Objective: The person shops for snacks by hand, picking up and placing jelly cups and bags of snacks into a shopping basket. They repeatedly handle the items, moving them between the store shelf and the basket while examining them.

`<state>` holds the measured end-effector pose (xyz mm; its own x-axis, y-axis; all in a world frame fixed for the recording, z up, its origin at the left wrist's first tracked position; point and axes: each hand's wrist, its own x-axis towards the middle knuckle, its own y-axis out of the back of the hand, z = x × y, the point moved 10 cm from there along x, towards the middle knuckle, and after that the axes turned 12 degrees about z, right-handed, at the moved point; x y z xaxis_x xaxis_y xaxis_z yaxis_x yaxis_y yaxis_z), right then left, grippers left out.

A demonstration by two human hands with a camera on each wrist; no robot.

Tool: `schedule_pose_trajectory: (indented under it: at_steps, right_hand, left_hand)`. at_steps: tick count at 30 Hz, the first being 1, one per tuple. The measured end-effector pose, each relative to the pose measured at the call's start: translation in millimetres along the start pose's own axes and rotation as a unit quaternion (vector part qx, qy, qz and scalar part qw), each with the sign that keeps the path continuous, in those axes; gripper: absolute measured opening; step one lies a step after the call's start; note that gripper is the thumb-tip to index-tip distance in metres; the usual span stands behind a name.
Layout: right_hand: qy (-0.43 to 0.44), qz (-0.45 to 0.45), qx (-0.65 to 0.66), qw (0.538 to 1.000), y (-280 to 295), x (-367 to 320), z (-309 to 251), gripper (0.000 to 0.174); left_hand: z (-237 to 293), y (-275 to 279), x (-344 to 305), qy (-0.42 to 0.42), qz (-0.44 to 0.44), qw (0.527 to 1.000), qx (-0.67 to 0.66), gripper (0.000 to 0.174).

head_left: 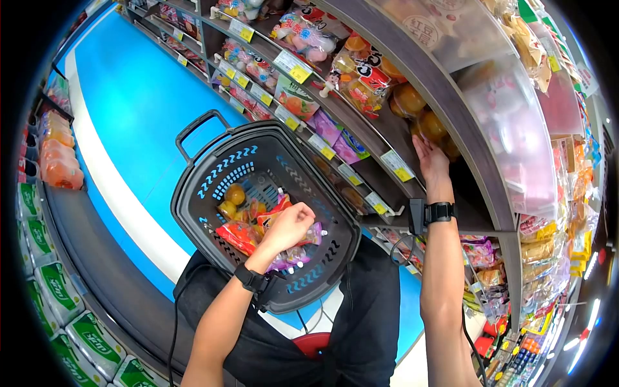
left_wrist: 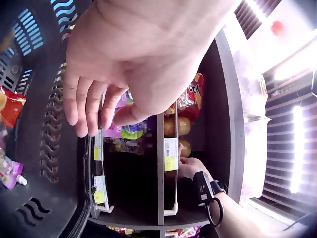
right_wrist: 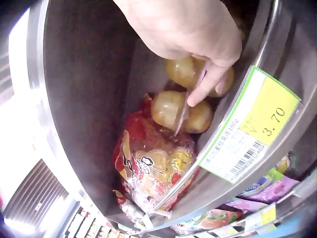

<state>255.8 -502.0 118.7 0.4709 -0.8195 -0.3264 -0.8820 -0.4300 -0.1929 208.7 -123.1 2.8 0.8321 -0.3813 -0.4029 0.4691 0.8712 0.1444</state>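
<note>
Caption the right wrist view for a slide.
A right hand touches a round amber container beside a printed red bag, with a price tag reading 3.70 in the foreground.

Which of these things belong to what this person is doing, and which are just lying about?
Seems part of the job:
round amber items, touched by the right grip
dark basket
more round items and a red packet inside it

Seems just lying about:
bagged snacks on the shelves
price tags
green-and-white packs
</note>
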Motion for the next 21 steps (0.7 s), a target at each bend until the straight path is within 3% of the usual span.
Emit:
schedule_pose_trajectory:
  at_steps: [9,12,16,17,19,21]
  right_hand:
    - [-0.022,-0.003,0.014,1.0,4.0,-4.0,4.9,0.036]
    - [-0.081,-0.022,0.004,0.996,3.4,-29.7,17.8,0.04]
    - [-0.021,-0.188,-0.077,0.979,-28.7,-111.1,33.2,0.031]
    - [-0.023,-0.169,-0.1,0.98,-41.9,-149.6,44.0,0.026]
    - [-0.032,-0.233,-0.158,0.959,-58.2,-194.4,90.7,0.019]
    - [-0.105,-0.307,-0.253,0.911,-66.3,-217.7,165.2,0.017]
  left_hand:
    - [3.5,-10.4,5.6,-0.039,-0.016,0.999,0.024,0.024]
    - [1.8,12.9,11.6,-0.064,-0.008,0.997,0.031,0.017]
    - [6.9,87.0,26.9,-0.019,0.095,0.991,-0.096,0.015]
    - [7.5,102.9,27.6,0.01,0.118,0.983,-0.142,0.015]
    - [12.1,126.6,25.5,0.026,0.16,0.974,-0.156,0.017]
    - [8.2,142.4,30.4,0.012,0.19,0.979,-0.072,0.019]
